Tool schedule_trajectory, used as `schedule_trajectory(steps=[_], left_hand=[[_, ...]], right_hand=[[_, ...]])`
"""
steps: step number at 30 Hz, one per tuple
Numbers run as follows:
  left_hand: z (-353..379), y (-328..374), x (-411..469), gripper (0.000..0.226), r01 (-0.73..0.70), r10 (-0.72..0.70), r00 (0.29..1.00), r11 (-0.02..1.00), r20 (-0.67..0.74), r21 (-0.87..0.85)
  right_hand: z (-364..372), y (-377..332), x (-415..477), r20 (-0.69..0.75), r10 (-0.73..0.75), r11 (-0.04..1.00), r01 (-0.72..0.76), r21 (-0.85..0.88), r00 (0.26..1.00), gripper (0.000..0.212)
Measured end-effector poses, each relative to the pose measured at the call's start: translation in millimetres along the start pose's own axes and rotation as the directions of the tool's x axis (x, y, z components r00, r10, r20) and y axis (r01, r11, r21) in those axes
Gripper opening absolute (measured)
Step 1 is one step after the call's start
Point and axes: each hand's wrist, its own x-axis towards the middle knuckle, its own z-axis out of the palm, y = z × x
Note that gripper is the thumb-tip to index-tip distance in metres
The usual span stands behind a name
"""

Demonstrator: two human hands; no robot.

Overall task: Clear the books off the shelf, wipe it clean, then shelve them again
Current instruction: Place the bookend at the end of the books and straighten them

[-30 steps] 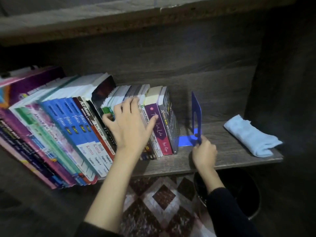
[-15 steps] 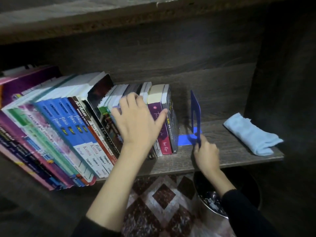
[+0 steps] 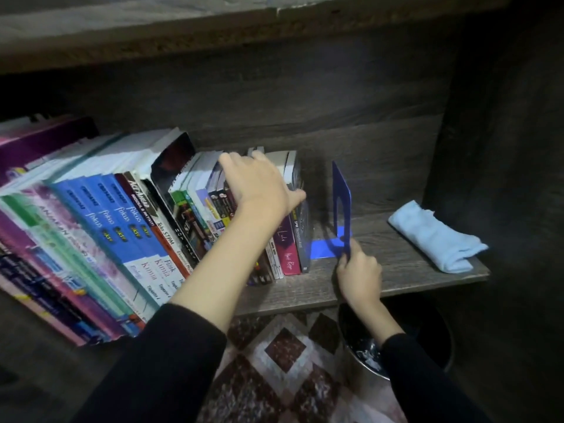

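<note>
Left hand [image 3: 259, 187] is spread wide over the tops of the small books [image 3: 287, 251] at the right end of the row. The fingers lie across the upper edges and the thumb sits against the outermost cover. It's pressing rather than gripping, I'd say to stop that end from flopping over, since the big textbooks [image 3: 122, 227] further left lean pretty hard.

Right hand [image 3: 360, 270] is pinched narrow on the lower front corner of the blue bookend [image 3: 341, 203]. Holding it low down makes sense, because you can slide the thing along the wood without tipping it. The bookend stands upright, a bit apart from the last book. Its flat foot points toward the row and reaches about to that book's base.

So all the books I can see are sitting on the shelf [image 3: 396, 276], spines out, filling the left and middle. The light blue cloth [image 3: 433, 236] lies folded on the bare right end, well clear of both hands and not in use.

My guess is this is either the first step (freeing the bookend so the books can come off) or the very last one (snugging it back up). I honestly can't tell which from this alone.

Below the shelf edge there's a dark round bin [image 3: 427, 346] under the right arm, and a patterned rug [image 3: 274, 361] on the floor.
</note>
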Motion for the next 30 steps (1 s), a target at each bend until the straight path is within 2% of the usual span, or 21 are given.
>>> schedule_trajectory(steps=[3, 5, 6, 8, 9, 10, 14, 16, 20, 23, 30], left_hand=[[-20, 6, 22, 0.091, -0.068, 0.085, 0.988, 0.989, 0.129, -0.13], [-24, 8, 39, 0.096, -0.058, 0.106, 0.956, 0.982, 0.274, -0.178], [-22, 10, 51, 0.094, -0.036, 0.116, 0.924, 0.975, 0.365, -0.22], [-16, 10, 67, 0.085, 0.02, 0.18, 0.793, 0.947, 0.582, -0.32], [-14, 11, 72, 0.081, 0.048, 0.212, 0.73, 0.932, 0.65, -0.358], [-13, 12, 74, 0.08, 0.071, 0.226, 0.702, 0.921, 0.676, -0.382], [-7, 11, 79, 0.057, 0.099, 0.239, 0.746, 0.883, 0.622, -0.459], [-3, 9, 78, 0.057, 0.115, 0.197, 0.797, 0.879, 0.571, -0.463], [-3, 5, 69, 0.1, 0.101, 0.11, 0.919, 0.862, 0.378, -0.496], [0, 2, 68, 0.125, 0.126, 0.085, 0.94, 0.814, 0.332, -0.567], [4, -7, 69, 0.135, 0.196, 0.065, 0.934, 0.727, 0.35, -0.658]], right_hand=[[0, 0, -1, -0.011, 0.022, 1.0, -0.022, -0.003, 1.0, 0.04], [1, -1, -2, -0.012, 0.033, 0.999, -0.033, -0.007, 0.999, 0.04], [1, -2, -2, -0.016, 0.032, 0.999, -0.033, -0.017, 0.999, 0.04], [1, -3, -2, -0.008, 0.027, 0.999, -0.027, -0.033, 1.0, 0.04], [1, -2, -1, -0.011, 0.023, 0.999, -0.024, -0.033, 1.0, 0.04], [1, -1, -1, -0.016, 0.023, 0.999, -0.024, -0.027, 1.0, 0.039], [1, -1, 0, -0.032, 0.039, 0.999, -0.039, -0.009, 0.999, 0.04], [1, -2, 0, -0.034, 0.048, 0.999, -0.048, 0.004, 0.998, 0.04], [1, -4, 0, -0.028, 0.059, 0.998, -0.058, 0.039, 0.998, 0.04], [1, -6, 2, -0.029, 0.074, 0.992, -0.071, 0.106, 0.997, 0.039], [1, -5, -1, -0.025, 0.088, 0.989, -0.084, 0.125, 0.996, 0.04]])
